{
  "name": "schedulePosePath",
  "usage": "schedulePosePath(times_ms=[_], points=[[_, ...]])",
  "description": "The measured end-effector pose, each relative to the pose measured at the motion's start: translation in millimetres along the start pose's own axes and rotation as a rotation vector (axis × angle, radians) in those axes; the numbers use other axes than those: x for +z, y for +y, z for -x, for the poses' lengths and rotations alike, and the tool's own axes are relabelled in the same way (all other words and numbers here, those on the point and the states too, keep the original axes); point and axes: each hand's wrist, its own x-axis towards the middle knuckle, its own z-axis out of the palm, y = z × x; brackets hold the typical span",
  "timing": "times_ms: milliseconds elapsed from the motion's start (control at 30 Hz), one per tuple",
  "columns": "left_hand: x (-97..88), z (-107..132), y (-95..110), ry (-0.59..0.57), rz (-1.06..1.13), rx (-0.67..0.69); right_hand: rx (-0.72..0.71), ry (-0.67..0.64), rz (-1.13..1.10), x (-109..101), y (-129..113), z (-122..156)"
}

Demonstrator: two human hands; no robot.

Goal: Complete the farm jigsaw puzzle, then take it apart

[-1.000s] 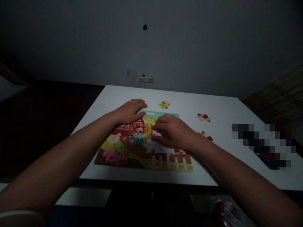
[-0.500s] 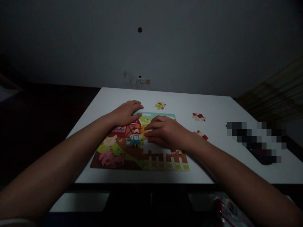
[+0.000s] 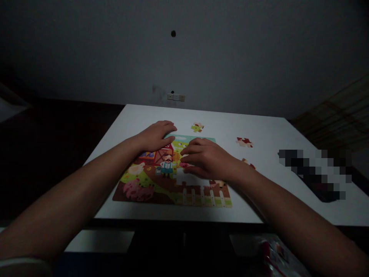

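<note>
A farm-picture jigsaw puzzle (image 3: 165,192) lies flat on the table, showing a farmer, a barn, a hen, a pig and a white fence. White tabletop shows through a gap in its middle right. My left hand (image 3: 158,134) rests palm down at the puzzle's upper left edge, fingers spread, holding nothing. Over the right part of the puzzle is my right hand (image 3: 207,159), its fingers bent and apart, tips touching or just above the picture beside the gap. A pink patch shows between those fingertips. The palm hides part of the picture.
Loose puzzle pieces lie about: one green and cream (image 3: 197,127) behind the puzzle, one dark red and cream (image 3: 245,142) to the right, another (image 3: 249,164) partly behind my right wrist. A dark, pixelated object (image 3: 313,175) lies at the table's right. Clear plastic packaging (image 3: 278,256) is below the front edge.
My right hand has shifted slightly right across the puzzle, and its fingertips have uncovered a bit more beside the farmer. My left hand stays in place. The whole view has shifted a little.
</note>
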Motion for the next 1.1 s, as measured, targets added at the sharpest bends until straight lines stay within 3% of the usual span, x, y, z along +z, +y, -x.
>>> schedulePosePath(times_ms=[600,700,800,867,1100], points=[[0.6,0,1,-0.005,0.018,-0.005,0.148,-0.047,-0.074,-8,11,12],[0.2,0,2,-0.002,0.007,-0.003,0.182,0.008,-0.080,-10,15,13],[-0.7,1,3,0.002,-0.003,0.004,0.304,0.170,-0.034,-13,30,13],[-1.3,2,4,-0.008,-0.003,0.005,0.353,0.212,0.020,-12,46,11],[-2.6,2,3,-0.011,0.008,0.001,0.327,0.086,0.084,-1,91,-13]])
